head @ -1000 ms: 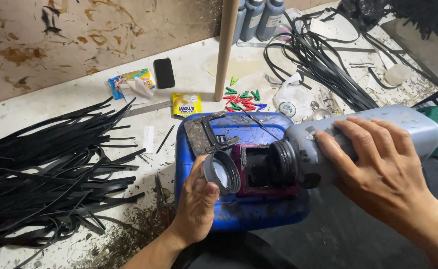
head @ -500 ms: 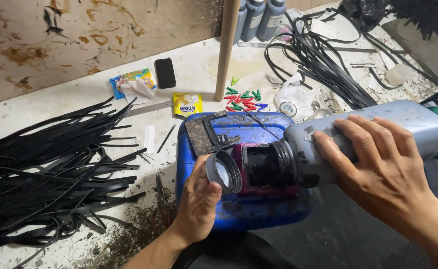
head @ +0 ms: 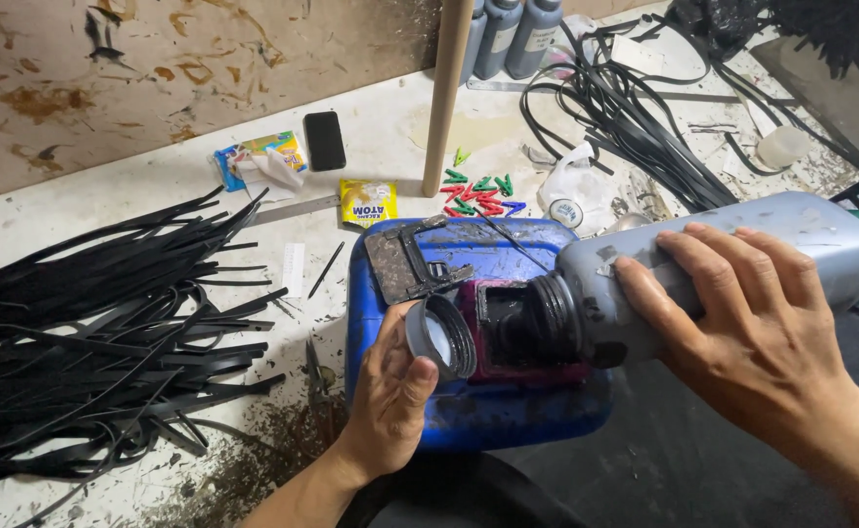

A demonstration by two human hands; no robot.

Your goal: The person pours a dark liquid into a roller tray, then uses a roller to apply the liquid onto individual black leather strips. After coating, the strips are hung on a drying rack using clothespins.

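Note:
My right hand [head: 752, 332] grips a grey plastic bottle [head: 811, 244] tipped on its side, its open threaded neck [head: 552, 318] over a dark, ink-stained square opening [head: 508, 328] in the top of a blue plastic container [head: 478, 391]. My left hand [head: 390, 401] holds the bottle's grey round cap [head: 441, 337] just left of the neck, hollow side up. A black, dirty flap [head: 405, 259] lies open on the container's top.
A heap of black rubber strips [head: 97, 332] covers the bench at left. A black phone [head: 325, 140], small packets [head: 263, 156], a yellow sachet [head: 368, 202], coloured clips [head: 478, 193], a wooden post [head: 447, 88], dark bottles [head: 513, 34] and tangled black strips [head: 635, 108] lie behind.
The bottle has shifted slightly right and tilted a little more. My left hand with the cap has stayed beside the neck.

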